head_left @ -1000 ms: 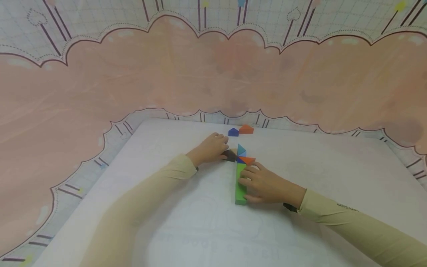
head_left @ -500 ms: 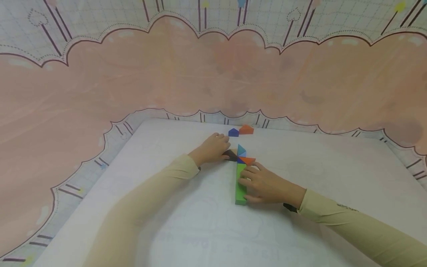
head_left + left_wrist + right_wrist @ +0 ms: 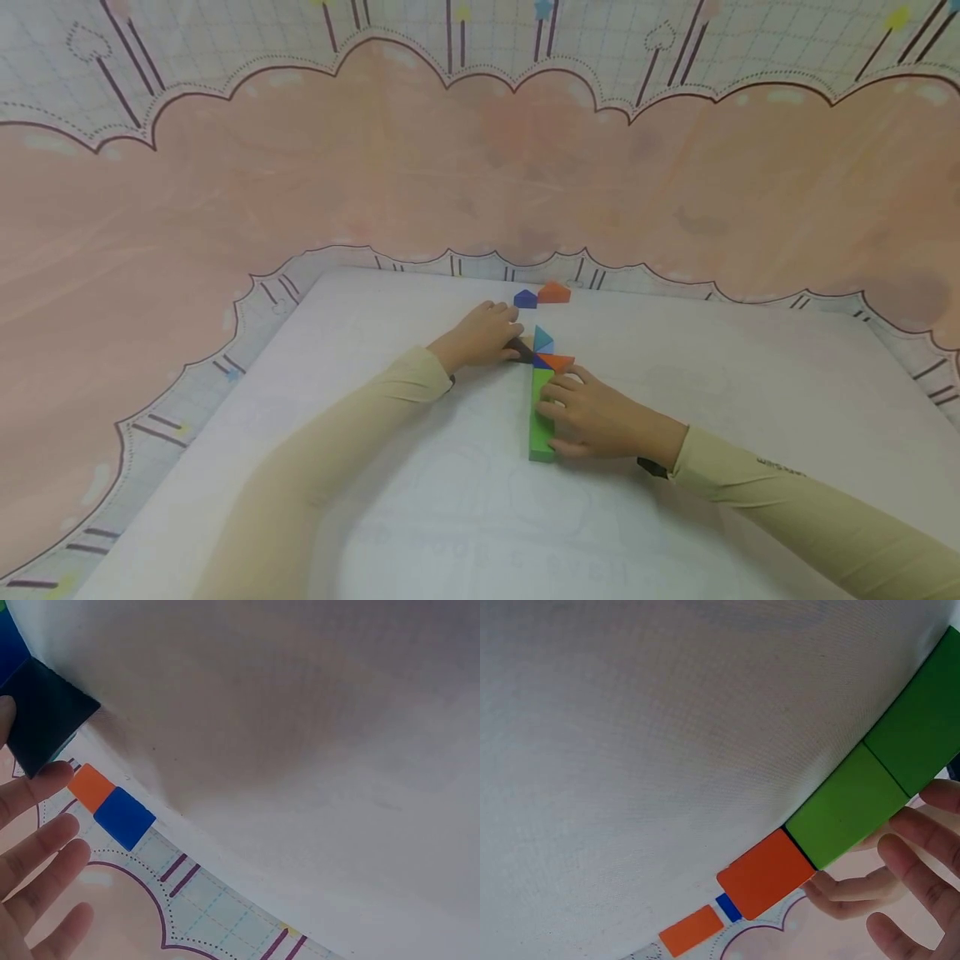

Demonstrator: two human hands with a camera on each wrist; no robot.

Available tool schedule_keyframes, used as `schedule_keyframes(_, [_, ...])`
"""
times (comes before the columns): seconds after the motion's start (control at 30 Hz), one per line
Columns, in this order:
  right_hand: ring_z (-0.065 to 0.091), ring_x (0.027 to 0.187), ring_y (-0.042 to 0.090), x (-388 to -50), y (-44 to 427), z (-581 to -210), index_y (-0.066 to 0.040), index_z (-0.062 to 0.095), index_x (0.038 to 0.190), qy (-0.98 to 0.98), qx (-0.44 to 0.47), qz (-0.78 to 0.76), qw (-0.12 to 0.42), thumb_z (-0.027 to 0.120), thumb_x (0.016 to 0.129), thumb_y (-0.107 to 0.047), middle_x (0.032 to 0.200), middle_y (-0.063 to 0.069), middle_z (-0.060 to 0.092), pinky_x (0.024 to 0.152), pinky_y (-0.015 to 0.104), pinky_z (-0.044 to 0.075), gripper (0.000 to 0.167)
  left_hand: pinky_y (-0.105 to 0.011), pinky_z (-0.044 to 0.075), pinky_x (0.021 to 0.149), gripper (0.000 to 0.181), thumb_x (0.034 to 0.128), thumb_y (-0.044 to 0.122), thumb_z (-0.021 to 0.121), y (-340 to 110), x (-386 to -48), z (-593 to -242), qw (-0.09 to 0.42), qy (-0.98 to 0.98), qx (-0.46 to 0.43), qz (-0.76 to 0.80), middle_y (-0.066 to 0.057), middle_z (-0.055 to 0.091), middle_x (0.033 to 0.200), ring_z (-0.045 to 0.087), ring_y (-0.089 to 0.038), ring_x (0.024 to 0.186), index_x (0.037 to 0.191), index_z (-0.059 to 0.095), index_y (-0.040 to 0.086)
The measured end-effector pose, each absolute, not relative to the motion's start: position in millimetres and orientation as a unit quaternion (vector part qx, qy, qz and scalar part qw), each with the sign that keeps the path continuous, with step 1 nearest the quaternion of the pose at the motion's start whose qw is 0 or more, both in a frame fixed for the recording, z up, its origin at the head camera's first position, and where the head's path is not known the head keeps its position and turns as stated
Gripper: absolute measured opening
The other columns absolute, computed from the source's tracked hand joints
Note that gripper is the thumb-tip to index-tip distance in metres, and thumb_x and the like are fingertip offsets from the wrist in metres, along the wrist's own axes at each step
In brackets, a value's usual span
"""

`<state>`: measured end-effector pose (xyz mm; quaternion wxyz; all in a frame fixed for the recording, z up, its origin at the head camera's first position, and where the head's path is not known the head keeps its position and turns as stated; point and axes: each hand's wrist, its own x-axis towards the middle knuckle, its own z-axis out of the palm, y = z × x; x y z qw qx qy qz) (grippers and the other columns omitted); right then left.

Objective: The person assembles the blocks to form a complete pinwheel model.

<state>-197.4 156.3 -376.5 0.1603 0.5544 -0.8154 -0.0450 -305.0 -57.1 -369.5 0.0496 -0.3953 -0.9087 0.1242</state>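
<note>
My left hand (image 3: 483, 336) pinches a dark block (image 3: 521, 352) between thumb and index finger, beside a cluster of triangular pieces. In the left wrist view the thumb and index finger (image 3: 37, 791) lie on either side of the dark block (image 3: 51, 712). That cluster has a light blue triangle (image 3: 542, 337) on top, an orange one (image 3: 557, 361) at right and a beige piece partly hidden. Below it runs an upright green strip (image 3: 542, 425), two green blocks (image 3: 847, 806) in the right wrist view. My right hand (image 3: 592, 412) rests relaxed fingers on the strip.
Beyond the cluster, a blue block (image 3: 525, 299) and an orange block (image 3: 555, 292) lie side by side near the white table's (image 3: 420, 500) far edge. A patterned cloth (image 3: 480, 167) hangs behind the table and shows along its left and right sides.
My left hand has shifted slightly to the right, the dark block still pinched and more covered by the fingers. My right hand and the green strip have stayed in place.
</note>
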Motion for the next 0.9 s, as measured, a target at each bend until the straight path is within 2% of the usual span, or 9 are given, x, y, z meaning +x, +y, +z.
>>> schedule_keyframes(0.33, [0.056, 0.105, 0.021, -197, 156, -376, -0.013, 0.060, 0.106, -0.820, 0.549, -0.050, 0.152, 0.062, 0.083, -0.043, 0.106, 0.003, 0.063, 0.096, 0.049, 0.043, 0.037, -0.034, 0.044, 0.095, 0.039, 0.0899, 0.045, 0.057, -57, -306, -369, 0.040, -0.909, -0.397, 0.121, -0.005, 0.059, 0.113, 0.054, -0.019, 0.103, 0.114, 0.063, 0.015])
schedule_keyframes(0.5, [0.056, 0.106, 0.021, -198, 155, -376, -0.014, 0.060, 0.106, -0.824, 0.546, -0.053, 0.144, 0.062, 0.084, -0.044, 0.107, 0.003, 0.063, 0.097, 0.049, 0.043, 0.037, -0.036, 0.046, 0.093, 0.044, 0.0935, 0.050, 0.048, -60, -312, -365, 0.021, -0.908, -0.398, 0.126, -0.006, 0.060, 0.114, 0.055, -0.020, 0.102, 0.115, 0.061, 0.013])
schedule_keyframes(0.67, [0.056, 0.106, 0.021, -198, 155, -376, -0.014, 0.060, 0.107, -0.823, 0.547, -0.053, 0.144, 0.062, 0.084, -0.044, 0.107, 0.003, 0.064, 0.097, 0.049, 0.043, 0.038, -0.040, 0.043, 0.102, 0.046, 0.0952, 0.047, 0.047, -65, -332, -358, 0.016, -0.921, -0.369, 0.123, -0.010, 0.057, 0.124, 0.054, -0.025, 0.114, 0.124, 0.056, 0.013])
schedule_keyframes(0.9, [0.056, 0.106, 0.022, -197, 156, -375, -0.014, 0.060, 0.106, -0.826, 0.545, -0.048, 0.139, 0.062, 0.083, -0.043, 0.108, 0.003, 0.064, 0.097, 0.049, 0.044, 0.038, -0.046, 0.031, 0.113, 0.047, 0.0960, 0.032, 0.051, -57, -370, -356, 0.002, -0.939, -0.329, 0.104, -0.013, 0.048, 0.140, 0.042, -0.030, 0.132, 0.140, 0.043, 0.016])
